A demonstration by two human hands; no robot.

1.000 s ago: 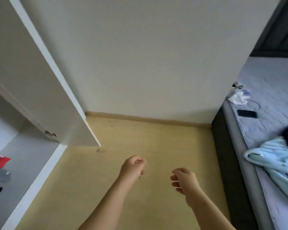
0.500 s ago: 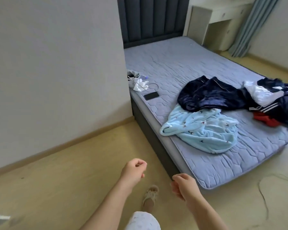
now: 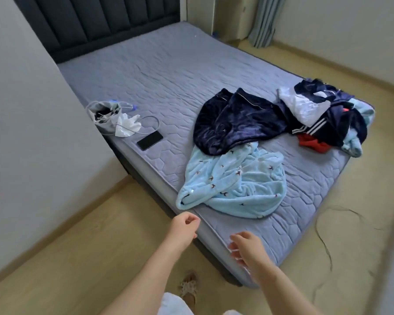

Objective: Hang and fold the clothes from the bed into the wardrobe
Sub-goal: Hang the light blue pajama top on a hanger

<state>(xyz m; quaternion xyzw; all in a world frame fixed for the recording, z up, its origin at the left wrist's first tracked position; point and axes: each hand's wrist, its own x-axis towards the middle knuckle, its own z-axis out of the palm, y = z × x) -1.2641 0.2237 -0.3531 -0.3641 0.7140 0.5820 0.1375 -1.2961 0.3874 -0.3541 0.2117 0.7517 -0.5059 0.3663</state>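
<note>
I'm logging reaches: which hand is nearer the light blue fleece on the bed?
Left. The left hand hovers just short of the light blue fleece; the right hand is farther back, over the mattress edge.

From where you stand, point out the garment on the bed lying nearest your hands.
The light blue fleece, just beyond the left hand. The navy piece and the mixed pile lie farther back.

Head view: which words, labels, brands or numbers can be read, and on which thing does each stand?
None can be read.
The phone screen is dark; the light blue garment bears only small dark marks, the striped garment only white stripes.
</note>
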